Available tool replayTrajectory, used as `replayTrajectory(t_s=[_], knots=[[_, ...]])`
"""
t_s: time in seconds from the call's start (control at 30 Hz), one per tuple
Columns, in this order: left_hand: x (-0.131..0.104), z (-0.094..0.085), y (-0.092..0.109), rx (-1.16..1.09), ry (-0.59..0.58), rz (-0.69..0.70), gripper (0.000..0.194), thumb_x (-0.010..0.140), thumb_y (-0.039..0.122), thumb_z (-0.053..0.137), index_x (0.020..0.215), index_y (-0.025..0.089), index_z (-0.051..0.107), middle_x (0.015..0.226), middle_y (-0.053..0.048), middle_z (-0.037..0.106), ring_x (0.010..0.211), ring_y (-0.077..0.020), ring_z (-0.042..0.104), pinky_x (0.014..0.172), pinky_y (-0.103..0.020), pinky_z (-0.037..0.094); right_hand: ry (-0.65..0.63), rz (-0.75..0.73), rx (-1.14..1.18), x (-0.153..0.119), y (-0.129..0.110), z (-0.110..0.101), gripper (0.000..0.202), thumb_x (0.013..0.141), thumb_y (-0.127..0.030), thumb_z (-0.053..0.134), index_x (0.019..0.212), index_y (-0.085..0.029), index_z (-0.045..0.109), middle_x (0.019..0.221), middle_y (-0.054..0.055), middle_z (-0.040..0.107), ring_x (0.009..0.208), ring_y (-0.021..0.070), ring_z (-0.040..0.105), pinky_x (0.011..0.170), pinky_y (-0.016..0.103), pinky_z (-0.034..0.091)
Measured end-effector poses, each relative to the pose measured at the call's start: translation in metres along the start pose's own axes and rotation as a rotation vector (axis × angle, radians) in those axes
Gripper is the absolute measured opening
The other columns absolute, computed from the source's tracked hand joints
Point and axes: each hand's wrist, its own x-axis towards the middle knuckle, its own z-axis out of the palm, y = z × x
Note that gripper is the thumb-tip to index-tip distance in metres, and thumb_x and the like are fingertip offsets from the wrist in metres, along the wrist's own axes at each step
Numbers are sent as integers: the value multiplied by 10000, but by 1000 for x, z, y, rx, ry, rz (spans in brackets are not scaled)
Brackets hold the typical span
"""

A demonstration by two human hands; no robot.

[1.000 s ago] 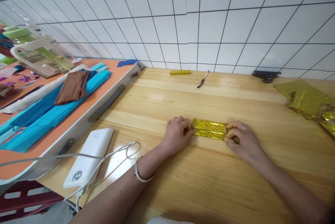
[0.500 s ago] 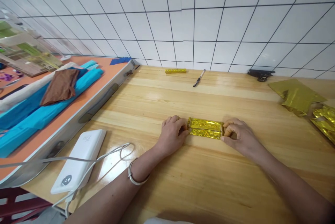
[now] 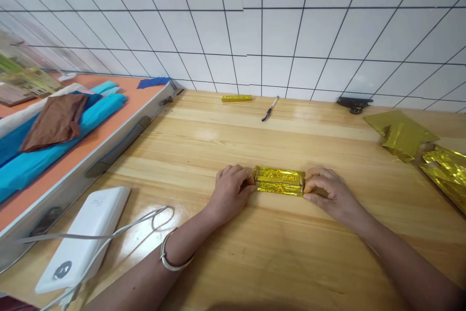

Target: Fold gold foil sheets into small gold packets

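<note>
A shiny gold foil piece [image 3: 279, 174], folded into a narrow rectangle with a seam running along its length, lies on the wooden table [image 3: 284, 243]. Its left end is pinched between the thumb and curled fingers of my left hand [image 3: 232, 192]. At the opposite end, the thumb and bent fingers of my right hand [image 3: 329, 193] close on the foil's short edge. The fingers hide parts of both ends. A bangle [image 3: 168, 253] circles my left wrist.
By the tiled wall lie a gold foil strip [image 3: 236, 98], a pen [image 3: 270, 108] and a black clip-like object [image 3: 355, 104]. Gold foil sheets [image 3: 402, 134] are at the right. To the left are a white power bank [image 3: 85, 233] with a cable and an orange-topped surface [image 3: 105, 139] holding blue and brown rolled material.
The whole view has swung slightly to the right, so things on the table appear farther left. Both hands keep hold of the gold foil's ends, with little visible change in their grip.
</note>
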Motion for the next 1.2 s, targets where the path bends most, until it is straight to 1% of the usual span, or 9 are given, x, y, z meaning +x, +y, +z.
replayTrajectory(t_s=[0.1, 0.2, 0.33, 0.47, 0.7, 0.77, 0.9, 1.03, 1.2], knots=[[-2, 3, 0, -33, 27, 26, 32, 812, 192, 560, 782, 198, 552, 811, -7, 562, 830, -172, 502, 771, -310, 366, 11, -30, -14, -1, 1, 1, 96, 794, -304, 595, 795, -235, 662, 984, 40, 601, 922, 199, 553, 809, 354, 413], [-5, 6, -1, -24, 22, 114, 102, 857, 155, 496, 784, 189, 559, 812, -23, 575, 808, -166, 504, 746, -298, 389, 31, -63, -78, -4, -5, 1, 119, 824, -280, 560, 832, -250, 675, 997, 40, 609, 933, 197, 558, 802, 351, 427], [-13, 3, 1, 149, -14, 323, 219, 899, 103, 400, 985, 178, 587, 931, -63, 608, 864, -185, 498, 793, -317, 410, 78, -117, -387, -13, -30, -1, 192, 870, -186, 489, 909, -216, 676, 1084, 77, 624, 1115, 264, 486, 894, 425, 392], [-21, -7, 11, 365, -119, 433, 229, 921, 147, 406, 1089, 150, 561, 1013, -79, 617, 912, -205, 507, 818, -343, 412, -18, -213, -668, -21, -55, 2, 231, 833, -108, 498, 987, -121, 670, 1112, 130, 633, 1196, 311, 418, 1003, 472, 311], [-31, -8, 23, 544, -191, 467, 364, 903, 157, 408, 1264, 140, 451, 994, -103, 611, 911, -225, 528, 843, -400, 389, -39, -256, -823, -28, -61, 13, 331, 775, -63, 482, 1059, -71, 652, 1048, 173, 659, 1053, 305, 536, 939, 453, 397], [-32, -7, 26, 563, -207, 463, 379, 900, 157, 400, 1276, 137, 442, 999, -109, 606, 907, -228, 527, 844, -406, 390, -57, -248, -854, -28, -65, 16, 401, 768, -74, 492, 1150, -91, 611, 1057, 184, 655, 1029, 313, 554, 907, 465, 416], [-32, -6, 32, 605, -217, 443, 401, 890, 158, 403, 1289, 134, 432, 1015, -117, 595, 902, -230, 530, 843, -401, 396, -106, -206, -887, -25, -76, 24, 558, 759, -117, 535, 1308, -203, 496, 1029, 177, 665, 993, 329, 577, 857, 501, 433], [-37, -4, 36, 642, -222, 447, 486, 887, 177, 408, 1367, 139, 338, 1019, -114, 595, 953, -245, 537, 899, -420, 377, -111, -191, -915, -22, -82, 30, 590, 732, -155, 591, 1310, -227, 500, 1009, 188, 673, 990, 355, 583, 861, 527, 422], [-44, -2, 35, 678, -193, 456, 513, 890, 183, 403, 1390, 137, 297, 1156, -148, 564, 1114, -263, 481, 971, -435, 334, -114, -205, -976, -23, -82, 31, 578, 733, -211, 607, 1302, -246, 511, 1002, 191, 679, 979, 363, 597, 853, 519, 429]])
